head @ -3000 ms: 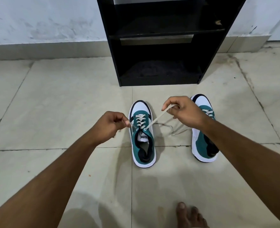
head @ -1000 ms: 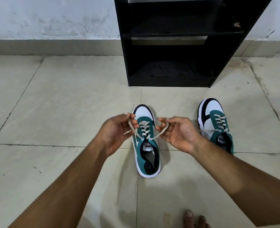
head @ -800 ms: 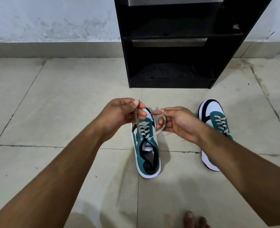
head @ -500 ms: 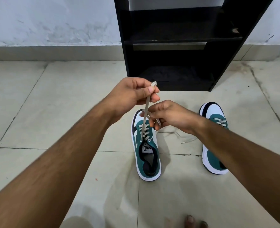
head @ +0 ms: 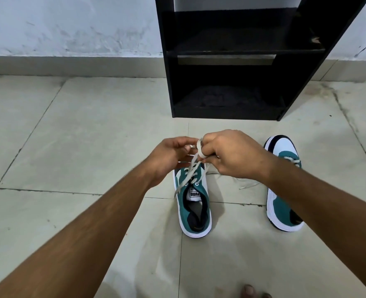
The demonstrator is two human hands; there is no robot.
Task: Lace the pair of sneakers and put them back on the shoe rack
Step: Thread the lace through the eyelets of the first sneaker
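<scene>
A green, white and black sneaker [head: 196, 209] stands on the floor tiles, toe pointing at the rack. Both hands hover over its front. My left hand [head: 171, 157] pinches one end of its pale shoelace [head: 191, 171]. My right hand [head: 229, 154] grips the other part, with the lace wrapped round a finger. A loose lace end trails on the floor to the right. The second sneaker [head: 282, 186] stands to the right, laced, partly hidden by my right forearm. The black shoe rack [head: 227, 59] stands against the wall behind them, its shelves bare.
Pale floor tiles spread to the left and in front. A white wall with a grey skirting runs along the back. My bare toes [head: 253, 291] show at the bottom edge.
Both hands have come down closer to the sneaker and together. The left hand has lowered its raised lace end, and the right hand now has the lace looped round a finger.
</scene>
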